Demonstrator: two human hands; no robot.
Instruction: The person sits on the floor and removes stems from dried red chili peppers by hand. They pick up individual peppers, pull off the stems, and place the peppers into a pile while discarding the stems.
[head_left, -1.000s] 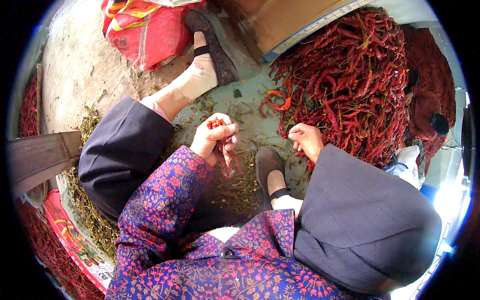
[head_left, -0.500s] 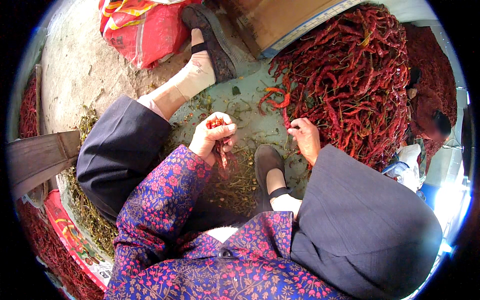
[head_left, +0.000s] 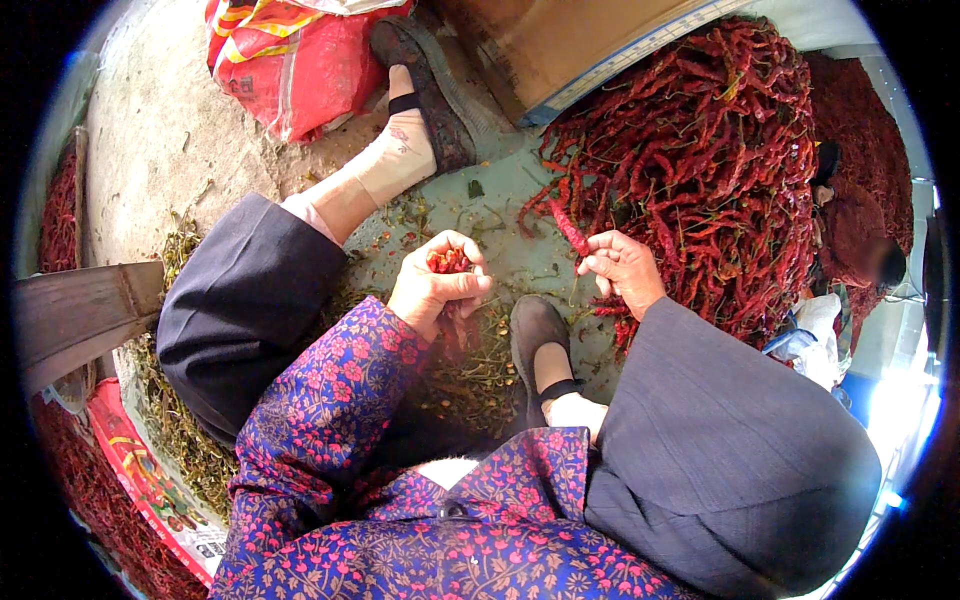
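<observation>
My left hand (head_left: 437, 283) is closed around a bunch of red chili peppers (head_left: 448, 262); their cut or torn tops show above the fingers and the rest hangs below the fist. Just to the right, my right hand (head_left: 622, 272) pinches a single red chili pepper (head_left: 568, 226) between thumb and fingertips, its body pointing up and left. Behind that hand rises a large heap of red chili peppers (head_left: 700, 170), many with green stems. A gap separates my two hands, above my dark shoe (head_left: 538, 335).
Loose stems (head_left: 470, 385) litter the floor between my feet. A cardboard box (head_left: 560, 45) stands at the far side, near a red plastic sack (head_left: 300, 75). A wooden beam (head_left: 90, 320) juts in from the left, and another person (head_left: 855, 230) is at the far right.
My right hand has drawn a chili pepper slightly away from the heap's edge. My left hand, still holding its bunch, has shifted a little to the right.
</observation>
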